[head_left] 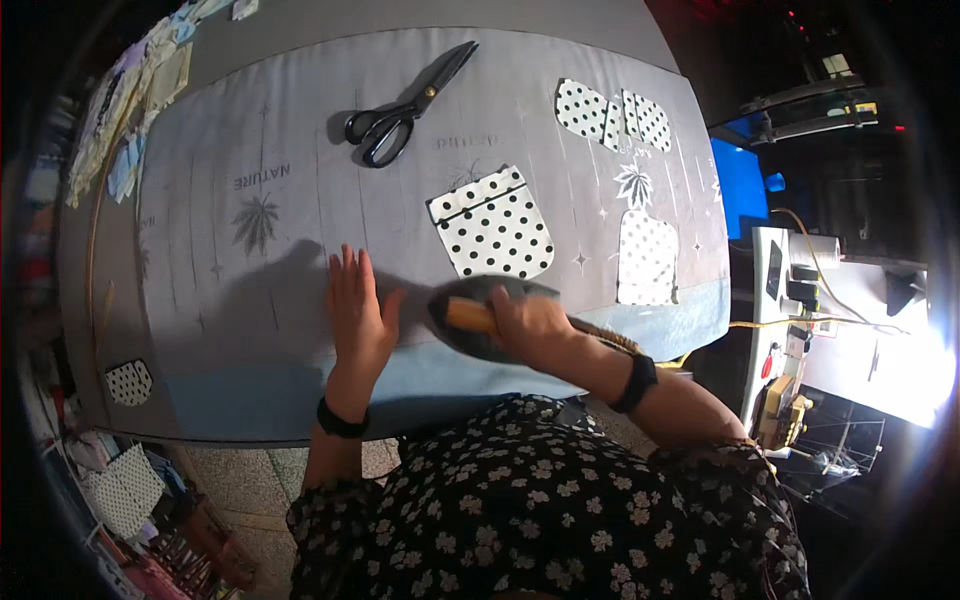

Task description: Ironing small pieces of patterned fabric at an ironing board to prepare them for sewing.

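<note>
My right hand [530,325] is wrapped round the handle of a dark clothes iron [452,340], which has a tan grip and a braided cord running back past my wrist. The iron's edge is at the lower end of a white pocket piece [495,235] with black dots; I cannot tell whether it rests on the fabric. Across the top of that piece runs a dark line. To the left, my left hand [358,310] is open, fingers stretched out over the grey cloth, holding nothing. Black-handled scissors [400,118] lie beyond, blades pointing away to the right.
Cut dotted pieces [588,108] lie at the far right, and a paler dotted piece [648,258] nearer. Another dotted piece [130,383] is at the left edge of the padded table [250,130]. Fabric scraps [150,90] heap at far left; a sewing machine [815,250] stands right.
</note>
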Available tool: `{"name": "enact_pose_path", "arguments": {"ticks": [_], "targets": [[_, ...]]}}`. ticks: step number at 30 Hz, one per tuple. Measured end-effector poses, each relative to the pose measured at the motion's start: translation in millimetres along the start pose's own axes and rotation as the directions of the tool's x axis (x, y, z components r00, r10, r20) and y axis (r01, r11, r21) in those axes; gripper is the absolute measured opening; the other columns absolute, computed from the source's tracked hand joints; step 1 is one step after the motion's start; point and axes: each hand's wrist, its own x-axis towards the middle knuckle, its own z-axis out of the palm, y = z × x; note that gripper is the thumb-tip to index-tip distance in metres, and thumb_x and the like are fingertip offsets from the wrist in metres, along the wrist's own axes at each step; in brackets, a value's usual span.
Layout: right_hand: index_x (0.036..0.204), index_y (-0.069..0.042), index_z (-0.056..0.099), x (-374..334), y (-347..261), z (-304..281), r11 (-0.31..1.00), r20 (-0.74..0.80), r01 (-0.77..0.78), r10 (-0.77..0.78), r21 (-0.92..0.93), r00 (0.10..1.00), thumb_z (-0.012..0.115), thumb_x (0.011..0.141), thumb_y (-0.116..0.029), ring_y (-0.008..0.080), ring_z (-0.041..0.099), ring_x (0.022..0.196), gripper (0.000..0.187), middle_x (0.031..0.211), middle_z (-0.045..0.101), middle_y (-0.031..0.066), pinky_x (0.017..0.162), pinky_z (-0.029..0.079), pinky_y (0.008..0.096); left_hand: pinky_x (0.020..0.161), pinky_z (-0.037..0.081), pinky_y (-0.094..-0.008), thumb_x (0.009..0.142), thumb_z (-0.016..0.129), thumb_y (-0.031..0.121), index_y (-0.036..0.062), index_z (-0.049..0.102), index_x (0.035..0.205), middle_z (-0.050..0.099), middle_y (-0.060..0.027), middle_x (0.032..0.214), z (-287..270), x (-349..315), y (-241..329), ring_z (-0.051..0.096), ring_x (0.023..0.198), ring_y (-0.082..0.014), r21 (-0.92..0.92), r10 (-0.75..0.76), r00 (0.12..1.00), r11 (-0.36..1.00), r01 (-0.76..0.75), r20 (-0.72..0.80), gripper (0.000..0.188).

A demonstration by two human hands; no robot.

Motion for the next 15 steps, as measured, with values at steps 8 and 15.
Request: {"name": "enact_pose_path", "arguments": {"ticks": [8, 15], "targets": [[0.108, 0.001, 0.052, -47, 18, -53, 0.950, 0.522, -0.181, 0.023, 0.253, 0.852, 0.068, 0.084, -0.024, 0.0323, 0.068, 0.066, 0.038, 0.071, 0.066, 0.0132, 0.056, 0.054, 0.0425, 0.113, 0.024, -0.0586, 0.090, 0.066, 0.026, -0.0005, 0.035, 0.147, 0.030, -0.0247, 0.155, 14, -49, 12, 0.024, 0.145, -0.0459, 0.051, -0.048, 0.991, 0.998, 0.042, 0.126, 0.070], [0.115, 0.002, 0.050, -26, 46, -59, 0.941, 0.321, -0.224, 0.136, 0.255, 0.937, 0.070, 0.082, -0.020, 0.0377, 0.066, 0.065, 0.044, 0.073, 0.066, 0.0177, 0.059, 0.053, 0.0465, 0.110, 0.029, -0.0540, 0.082, 0.074, 0.023, 0.0020, 0.044, 0.142, 0.037, -0.0152, 0.154, 22, -41, 71, 0.030, 0.142, -0.0421, 0.067, 0.194, 0.961, 0.975, -0.210, 0.196, 0.071]]}}
